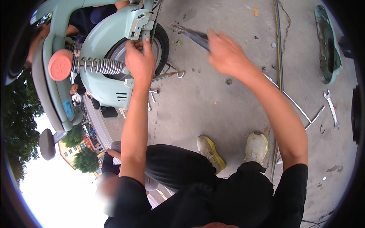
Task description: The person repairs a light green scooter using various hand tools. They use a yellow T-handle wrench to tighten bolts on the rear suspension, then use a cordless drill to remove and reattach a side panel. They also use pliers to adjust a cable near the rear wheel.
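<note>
Can read no words or numbers anywhere. Can see a light-blue label stuck to the pale green scooter, bearing marks too small to make out, and a round pink-orange cap pressed with a faint, unclear emblem.

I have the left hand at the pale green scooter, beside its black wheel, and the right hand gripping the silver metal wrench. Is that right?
Not the wrench: the head view shows the right hand gripping a long dark tool, while the wrench lies on the grey concrete ground. The left hand is indeed at the scooter, beside its wheel.
</note>
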The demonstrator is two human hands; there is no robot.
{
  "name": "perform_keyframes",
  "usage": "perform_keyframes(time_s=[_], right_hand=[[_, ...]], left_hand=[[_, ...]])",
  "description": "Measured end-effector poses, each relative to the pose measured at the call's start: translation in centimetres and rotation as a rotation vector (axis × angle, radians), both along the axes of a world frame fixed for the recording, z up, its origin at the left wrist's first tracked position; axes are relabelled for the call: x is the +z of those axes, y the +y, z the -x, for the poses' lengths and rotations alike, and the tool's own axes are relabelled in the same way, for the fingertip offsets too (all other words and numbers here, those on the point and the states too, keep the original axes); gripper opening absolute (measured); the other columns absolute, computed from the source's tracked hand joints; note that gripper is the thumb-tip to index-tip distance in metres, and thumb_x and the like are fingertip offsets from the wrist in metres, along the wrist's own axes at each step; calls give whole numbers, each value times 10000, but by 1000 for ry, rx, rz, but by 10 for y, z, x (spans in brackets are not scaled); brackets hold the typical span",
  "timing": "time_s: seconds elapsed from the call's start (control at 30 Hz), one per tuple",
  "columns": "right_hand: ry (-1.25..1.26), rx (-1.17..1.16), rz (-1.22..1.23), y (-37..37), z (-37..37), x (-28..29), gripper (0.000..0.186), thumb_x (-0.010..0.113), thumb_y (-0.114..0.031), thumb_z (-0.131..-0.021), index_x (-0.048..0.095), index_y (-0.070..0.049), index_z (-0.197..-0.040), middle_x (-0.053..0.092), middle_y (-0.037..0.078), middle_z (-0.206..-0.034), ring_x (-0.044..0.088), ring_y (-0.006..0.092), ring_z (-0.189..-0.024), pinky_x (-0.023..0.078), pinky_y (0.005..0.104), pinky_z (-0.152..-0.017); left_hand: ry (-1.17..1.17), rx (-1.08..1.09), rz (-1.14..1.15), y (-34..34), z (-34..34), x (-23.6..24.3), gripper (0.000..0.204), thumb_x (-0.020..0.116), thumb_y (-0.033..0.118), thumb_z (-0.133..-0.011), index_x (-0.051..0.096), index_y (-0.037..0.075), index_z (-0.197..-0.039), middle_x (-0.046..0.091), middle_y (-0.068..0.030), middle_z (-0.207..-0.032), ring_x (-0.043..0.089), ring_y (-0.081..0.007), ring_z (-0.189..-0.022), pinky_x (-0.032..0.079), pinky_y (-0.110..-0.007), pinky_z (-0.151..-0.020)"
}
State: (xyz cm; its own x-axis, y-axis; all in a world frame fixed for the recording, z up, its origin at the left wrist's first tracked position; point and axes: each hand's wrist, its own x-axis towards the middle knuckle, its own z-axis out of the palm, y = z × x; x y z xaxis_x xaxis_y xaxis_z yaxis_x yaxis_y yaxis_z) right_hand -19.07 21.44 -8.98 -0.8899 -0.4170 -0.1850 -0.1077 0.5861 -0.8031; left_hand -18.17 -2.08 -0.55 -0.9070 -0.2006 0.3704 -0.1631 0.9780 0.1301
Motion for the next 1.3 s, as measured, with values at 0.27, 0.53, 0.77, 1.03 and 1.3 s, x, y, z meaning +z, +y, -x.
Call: perform_keyframes(time_s=[0.27,0.53,0.77,1.03,1.3], right_hand=[[667,-247,-440,-65,92,-4,468,488,-199,-941,538,11,-1355,596,145,-1205,521,290,-1173,432,440,-927],[755,-191,-542,-50,92,26,472,506,-211,-932,558,14,-1343,588,161,-1216,508,317,-1166,418,469,-944],[707,-172,-635,-62,90,36,465,511,-229,-933,577,17,-1321,584,160,-1229,500,328,-1174,399,495,-955],[705,-259,-552,-67,75,30,380,494,-209,-940,623,3,-1228,611,136,-1129,527,317,-1127,381,469,-948],[640,91,-507,-54,108,29,281,520,-197,-934,622,-14,-1122,663,153,-996,645,276,-958,479,543,-897]], left_hand=[[-51,-18,-59,-3,-3,-2,312,684,222,-944,538,-44,-1022,629,-111,-844,584,-204,-757,483,-337,-744],[-26,-47,-192,-9,-1,-5,302,693,189,-951,523,-28,-1073,573,-57,-940,532,-127,-825,463,-267,-780],[38,-77,-185,-15,-2,-7,300,692,139,-925,511,-47,-1078,585,-101,-898,556,-189,-799,480,-319,-781],[49,-120,-256,-10,-1,-7,297,683,110,-924,516,-54,-1107,596,-103,-917,570,-189,-819,484,-321,-794],[9,-83,-227,-13,-4,-6,216,622,84,-928,524,-54,-1063,620,-148,-908,606,-247,-810,489,-364,-770]])
